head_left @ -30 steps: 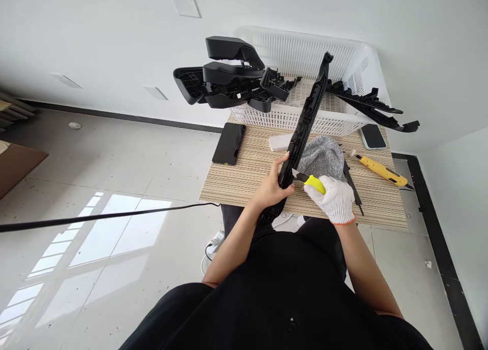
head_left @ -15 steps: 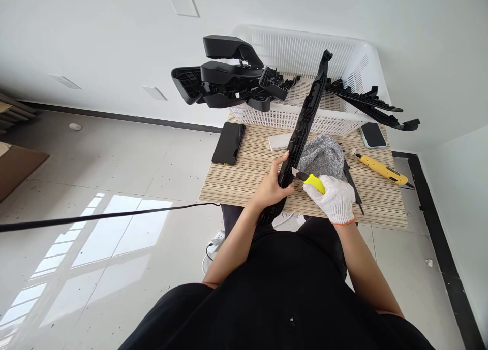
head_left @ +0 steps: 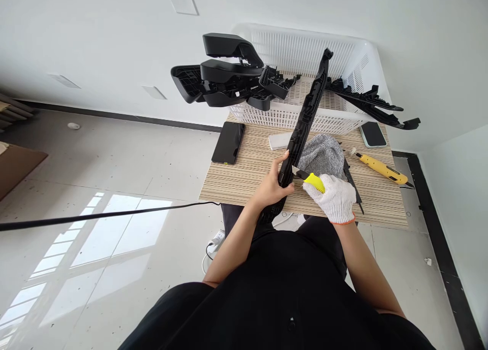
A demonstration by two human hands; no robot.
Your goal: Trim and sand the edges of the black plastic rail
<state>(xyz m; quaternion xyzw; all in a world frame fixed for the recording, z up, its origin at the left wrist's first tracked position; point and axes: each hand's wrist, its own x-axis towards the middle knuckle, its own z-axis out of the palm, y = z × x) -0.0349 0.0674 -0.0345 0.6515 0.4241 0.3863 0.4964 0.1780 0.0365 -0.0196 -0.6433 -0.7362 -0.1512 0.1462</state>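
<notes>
Change over the last second is tiny: black trim strip (head_left: 306,117) lifts a hair, yellow knife (head_left: 313,182) keeps its blade tip against the strip's right edge. Reads as slow scraping, not repositioning. Left hand (head_left: 271,187), bare, fingers clamped round the strip low down; top end reaches over the white basket (head_left: 301,48), bottom end hangs past the counter (head_left: 236,180) edge. Right hand (head_left: 336,198), gloved, fingers clenched on the knife handle. Grey cloth (head_left: 323,156) sits just behind the blade. Spare knife (head_left: 381,169), black phone (head_left: 229,142) and black parts (head_left: 229,81) lie well apart.

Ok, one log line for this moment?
left hand: grips long black plastic part | right hand: gloved, holds yellow utility knife, blade at part
</notes>
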